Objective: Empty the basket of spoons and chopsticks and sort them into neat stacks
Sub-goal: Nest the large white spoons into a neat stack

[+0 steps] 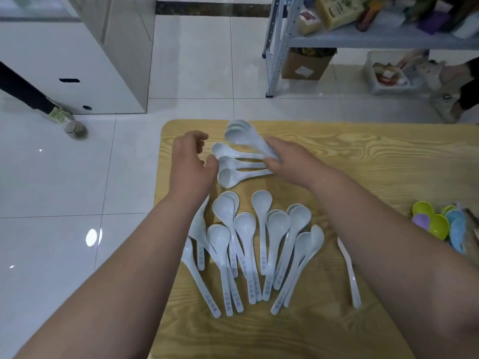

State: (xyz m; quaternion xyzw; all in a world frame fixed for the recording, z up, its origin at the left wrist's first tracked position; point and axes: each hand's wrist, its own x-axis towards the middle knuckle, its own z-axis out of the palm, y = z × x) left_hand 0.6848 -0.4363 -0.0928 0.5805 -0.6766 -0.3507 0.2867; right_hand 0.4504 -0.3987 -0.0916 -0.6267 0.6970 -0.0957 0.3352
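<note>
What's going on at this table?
A person is mid-sort at a wooden table. The right hand grips a nested stack of white spoons by the handles, near three spoons lying side by side. The left hand hovers beside those, holding nothing. Many loose spoons lie fanned out nearer, and coloured spoons sit at the right edge.

My bare forearms stretch forward and draw closer toward the far side of the wooden table (363,156), the left one coming in across its left edge. My left hand (193,164) hovers over the table's far left corner, back upward, fingers loosely curled, thumb turned inward, gripping nothing. My right hand (287,159) is just beside it, toward the table's middle, with the fingers curled round the handles of a nested stack of white spoons (241,133).
</note>
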